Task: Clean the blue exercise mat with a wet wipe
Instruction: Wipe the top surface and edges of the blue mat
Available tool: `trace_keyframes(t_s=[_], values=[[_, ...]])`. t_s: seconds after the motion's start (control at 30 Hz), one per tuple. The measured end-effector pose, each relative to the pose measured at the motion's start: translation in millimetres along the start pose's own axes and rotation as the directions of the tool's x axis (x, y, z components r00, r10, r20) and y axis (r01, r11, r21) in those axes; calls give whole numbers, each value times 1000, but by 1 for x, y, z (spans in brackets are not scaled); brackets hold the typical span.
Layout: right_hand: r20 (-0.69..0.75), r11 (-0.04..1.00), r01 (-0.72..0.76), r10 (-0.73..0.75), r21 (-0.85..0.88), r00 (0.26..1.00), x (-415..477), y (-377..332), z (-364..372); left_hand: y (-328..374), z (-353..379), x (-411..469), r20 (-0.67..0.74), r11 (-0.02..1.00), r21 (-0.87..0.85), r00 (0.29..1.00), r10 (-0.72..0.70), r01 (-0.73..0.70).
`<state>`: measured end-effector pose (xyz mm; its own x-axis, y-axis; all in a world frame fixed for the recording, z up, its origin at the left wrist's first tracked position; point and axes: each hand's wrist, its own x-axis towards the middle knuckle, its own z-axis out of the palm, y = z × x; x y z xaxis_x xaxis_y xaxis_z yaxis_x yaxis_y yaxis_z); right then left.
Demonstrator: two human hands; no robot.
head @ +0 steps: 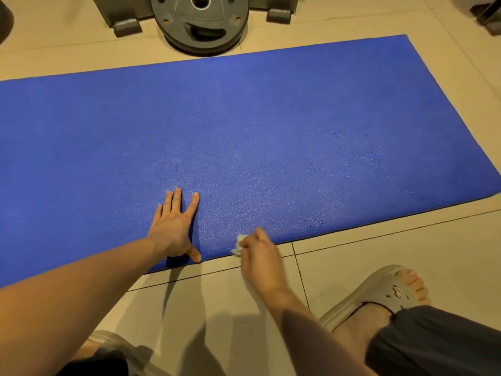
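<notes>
Presses blue mat with flat, spread left hand; pinches crumpled wet wipe in right hand at near edge.

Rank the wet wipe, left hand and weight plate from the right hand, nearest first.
1. wet wipe: pinched in the right hand.
2. left hand: flat on the mat, to its left.
3. weight plate: past the mat's far edge.
</notes>
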<state>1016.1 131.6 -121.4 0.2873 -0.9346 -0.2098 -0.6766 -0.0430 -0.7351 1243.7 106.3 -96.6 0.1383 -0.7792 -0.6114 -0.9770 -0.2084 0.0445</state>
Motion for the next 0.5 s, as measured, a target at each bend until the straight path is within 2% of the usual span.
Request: trace_keyframes(t_s=[0.07, 0.13, 0.2, 0.27, 0.37, 0.43, 0.5], values=[[-143, 991, -134, 137, 27, 980, 10, 27, -25, -2, 3, -1, -5, 1000, 1, 1000, 0, 0], [-300, 958, -283, 280, 35, 912, 13, 41, -44, -5, 6, -2, -5, 1000, 11, 1000, -3, 3], [-358, 939, -340, 334, 47, 872, 14, 31, -46, -3, 4, 0, -7, 1000, 24, 1000, -7, 7], [-297, 945, -321, 326, 67, 897, 12, 11, -32, 3, -3, -1, 10, 998, 59, 1000, -18, 17], [-102, 985, -175, 175, 4, 979, 1, -16, 5, 20, -15, -6, 37, 987, 150, 997, -69, 63], [-1, 996, -67, 67, -63, 998, -1, -20, 13, 32, -21, -9, 25, 977, 201, 997, -76, 70], [53, 985, 22, -13, -170, 998, 1, -13, 7, 45, -24, -11, -12, 972, 236, 1000, -9, 11]])
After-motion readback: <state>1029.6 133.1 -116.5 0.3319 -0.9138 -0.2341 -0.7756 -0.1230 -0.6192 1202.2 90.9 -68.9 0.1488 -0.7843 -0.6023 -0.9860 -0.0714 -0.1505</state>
